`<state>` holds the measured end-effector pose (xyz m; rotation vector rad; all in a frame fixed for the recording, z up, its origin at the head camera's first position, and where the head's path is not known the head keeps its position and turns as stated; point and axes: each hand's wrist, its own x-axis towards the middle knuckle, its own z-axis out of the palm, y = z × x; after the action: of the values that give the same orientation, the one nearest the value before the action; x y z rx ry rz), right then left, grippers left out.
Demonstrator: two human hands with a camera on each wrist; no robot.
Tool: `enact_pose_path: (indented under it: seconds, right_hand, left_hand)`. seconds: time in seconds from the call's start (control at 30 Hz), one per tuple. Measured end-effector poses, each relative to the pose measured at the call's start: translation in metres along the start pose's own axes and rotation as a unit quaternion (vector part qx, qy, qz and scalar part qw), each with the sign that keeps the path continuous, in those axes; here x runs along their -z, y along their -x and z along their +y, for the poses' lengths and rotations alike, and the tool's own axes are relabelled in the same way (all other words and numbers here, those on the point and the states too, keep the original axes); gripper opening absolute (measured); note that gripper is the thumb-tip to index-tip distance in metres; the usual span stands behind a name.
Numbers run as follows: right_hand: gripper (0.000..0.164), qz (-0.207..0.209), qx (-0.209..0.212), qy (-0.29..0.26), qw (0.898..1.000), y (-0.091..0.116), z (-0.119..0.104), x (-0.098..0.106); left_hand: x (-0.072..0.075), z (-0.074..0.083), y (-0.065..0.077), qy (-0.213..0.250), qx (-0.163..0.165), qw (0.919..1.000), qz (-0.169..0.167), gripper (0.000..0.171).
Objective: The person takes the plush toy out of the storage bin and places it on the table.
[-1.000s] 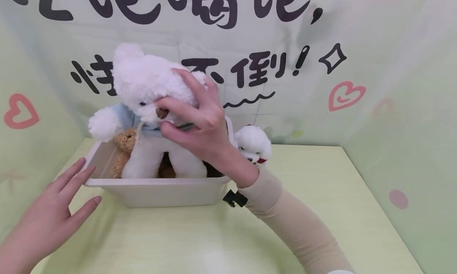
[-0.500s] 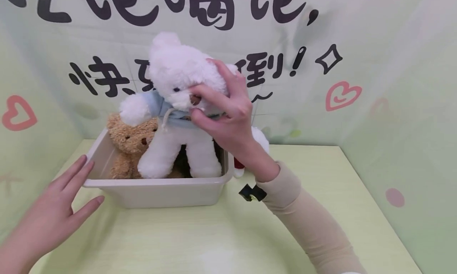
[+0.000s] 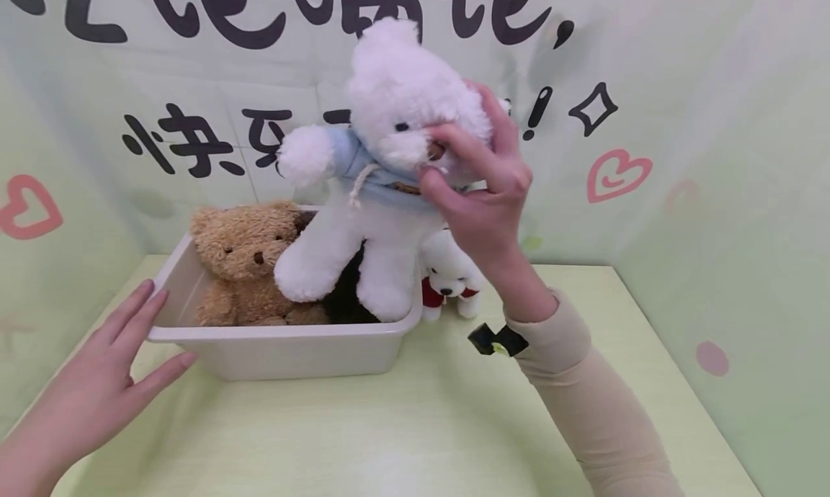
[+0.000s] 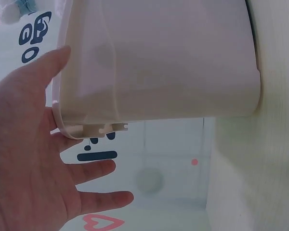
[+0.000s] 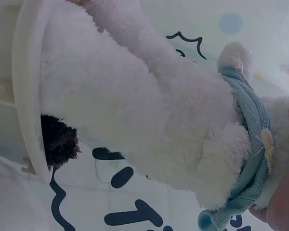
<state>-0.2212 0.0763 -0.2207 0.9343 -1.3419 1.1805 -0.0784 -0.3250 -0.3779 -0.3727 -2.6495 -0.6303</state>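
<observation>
My right hand point(image 3: 489, 194) grips a white teddy bear point(image 3: 392, 212) by its head, fingers over the face and side of the head. The bear wears a light blue hoodie with a drawstring. It hangs upright and slightly tilted above the right half of a white plastic bin point(image 3: 305, 354), feet around rim height. In the right wrist view, the bear's legs point(image 5: 101, 72) overlap the bin's rim. My left hand point(image 3: 97, 389) has its fingers extended at the bin's left front corner. The left wrist view shows the thumb on the rim and fingers point(image 4: 98, 199) spread beside the bin point(image 4: 178, 62).
Inside the bin sit a brown teddy bear point(image 3: 243, 245) at the left and a dark furry plush point(image 3: 346, 292) at the right. A white plush dog point(image 3: 449, 270) in red stands on the table point(image 3: 363, 439) right of the bin. Printed cloth walls point(image 3: 700, 216) surround the table.
My right hand has moved right and up with the white teddy bear, lifting its feet and uncovering the brown teddy bear. My left hand has stayed at the bin's corner.
</observation>
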Motion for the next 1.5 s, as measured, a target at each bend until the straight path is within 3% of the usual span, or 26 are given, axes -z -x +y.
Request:
enact_pose_path:
  seconds: [0.27, 0.43, 0.6, 0.9, 1.07, 1.2, 1.33, 1.5]
  right_hand:
    - [0.025, 0.025, -0.024, -0.016, 0.999, -0.008, -0.001, 0.019]
    - [0.027, 0.042, -0.034, -0.029, 0.998, -0.008, -0.003, 0.027]
    - [0.031, 0.076, -0.059, -0.045, 0.994, -0.014, -0.007, 0.04]
    - [0.039, 0.11, -0.086, -0.003, 0.99, -0.032, -0.02, 0.08]
    - [0.034, 0.102, -0.131, 0.044, 0.985, -0.035, -0.018, 0.116]
    - [0.03, 0.074, -0.169, 0.075, 0.98, -0.029, -0.01, 0.141]
    - [0.028, 0.029, -0.185, 0.115, 0.976, -0.015, -0.003, 0.16]
    - [0.028, 0.001, -0.193, 0.123, 0.973, -0.002, 0.009, 0.178]
  left_hand:
    - [-0.002, 0.002, -0.004, 0.017, 0.001, 0.9998, 0.013, 0.067]
    - [-0.003, 0.003, -0.006, 0.015, 0.019, 0.9997, 0.008, 0.066]
    - [-0.004, 0.002, -0.009, 0.033, 0.017, 0.9992, 0.013, 0.063]
    - [-0.008, 0.003, -0.013, 0.056, 0.019, 0.9982, 0.014, 0.061]
    - [-0.006, 0.004, -0.017, 0.06, 0.027, 0.9978, 0.007, 0.063]
    - [-0.006, 0.003, -0.018, 0.057, 0.031, 0.9979, 0.001, 0.065]
    - [-0.007, 0.0, -0.017, 0.047, 0.032, 0.9984, -0.004, 0.067]
    - [-0.006, -0.003, -0.015, 0.053, 0.038, 0.9978, -0.011, 0.068]
